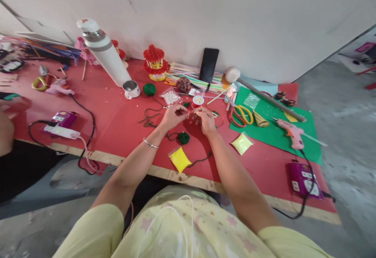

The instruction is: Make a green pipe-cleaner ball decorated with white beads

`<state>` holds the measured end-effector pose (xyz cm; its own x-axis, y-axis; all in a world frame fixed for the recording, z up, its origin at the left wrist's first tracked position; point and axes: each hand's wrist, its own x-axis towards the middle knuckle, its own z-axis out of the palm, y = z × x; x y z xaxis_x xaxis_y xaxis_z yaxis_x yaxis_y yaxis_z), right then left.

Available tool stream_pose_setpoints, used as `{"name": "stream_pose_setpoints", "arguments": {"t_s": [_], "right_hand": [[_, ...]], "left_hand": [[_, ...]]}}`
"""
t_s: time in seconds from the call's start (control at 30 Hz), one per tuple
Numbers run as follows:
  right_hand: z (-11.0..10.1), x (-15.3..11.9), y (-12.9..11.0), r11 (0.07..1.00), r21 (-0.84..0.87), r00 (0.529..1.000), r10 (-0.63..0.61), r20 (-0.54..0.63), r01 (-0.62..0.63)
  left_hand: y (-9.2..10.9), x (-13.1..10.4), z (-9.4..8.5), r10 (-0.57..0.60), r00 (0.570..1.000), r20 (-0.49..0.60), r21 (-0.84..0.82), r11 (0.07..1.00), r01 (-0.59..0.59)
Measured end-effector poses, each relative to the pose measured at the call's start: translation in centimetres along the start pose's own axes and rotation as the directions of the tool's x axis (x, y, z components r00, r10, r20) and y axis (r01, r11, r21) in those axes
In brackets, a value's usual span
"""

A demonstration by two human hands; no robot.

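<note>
My left hand (174, 117) and my right hand (205, 120) are raised over the middle of the red table, fingertips close together. Each hand is pinched; something tiny and pale shows at the left fingertips, too small to name. What the right fingers hold I cannot make out. Just beyond them stands a spool of red thread (197, 101). A bag of white beads (170, 96) lies behind my left hand. Nearer to me are a dark green yarn coil (183, 138) and a bright yellow packet (179, 160).
A white bottle (107, 56), metal cup (131, 89) and red lantern-like craft (155, 64) stand behind. At right lie scissors (241, 115), a pink glue gun (292, 132) and a purple power strip (304, 179). Another person's arm (6, 132) is at far left.
</note>
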<state>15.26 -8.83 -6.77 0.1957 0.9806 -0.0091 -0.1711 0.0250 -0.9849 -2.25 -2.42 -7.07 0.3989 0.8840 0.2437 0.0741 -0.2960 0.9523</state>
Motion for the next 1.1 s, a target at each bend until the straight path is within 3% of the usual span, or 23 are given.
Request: {"name": "stream_pose_setpoints", "arguments": {"t_s": [0.1,0.2,0.43,0.63,0.77,0.9,1.0,1.1], "right_hand": [[0.1,-0.1,0.0,1.0,-0.025,1.0,-0.003,0.016,0.003],[0.3,-0.3,-0.2,0.997,-0.072,0.998,-0.033,0.045,0.036],[0.6,-0.3,-0.3,0.981,-0.153,0.992,-0.111,0.055,0.119],[0.7,-0.1,0.1,0.969,-0.214,0.992,-0.117,0.056,0.126],[0.9,0.0,0.3,0.883,-0.387,0.964,-0.235,0.126,0.265],[1.2,-0.1,0.3,0.817,-0.468,0.941,-0.301,0.153,0.338],[1.3,-0.4,0.0,0.857,-0.411,0.951,-0.286,0.118,0.309],[1.3,-0.6,0.0,0.881,-0.35,0.946,-0.267,0.186,0.318]], "left_hand": [[0.1,-0.3,0.0,0.061,0.997,0.042,0.202,0.977,-0.068],[0.0,-0.5,-0.1,0.073,0.994,0.083,0.269,0.959,-0.093],[-0.8,-0.1,-0.1,-0.099,0.995,0.024,0.045,0.994,0.098],[0.4,-0.2,0.3,-0.241,0.969,-0.045,-0.172,0.958,0.23],[1.2,-0.4,0.4,-0.339,0.94,-0.044,-0.25,0.914,0.318],[1.1,-0.3,0.3,-0.27,0.96,-0.066,-0.196,0.947,0.253],[0.4,-0.2,0.2,-0.137,0.986,-0.091,-0.048,0.99,0.133],[-0.4,0.0,0.1,-0.042,0.996,-0.083,0.061,0.997,0.047]]}}
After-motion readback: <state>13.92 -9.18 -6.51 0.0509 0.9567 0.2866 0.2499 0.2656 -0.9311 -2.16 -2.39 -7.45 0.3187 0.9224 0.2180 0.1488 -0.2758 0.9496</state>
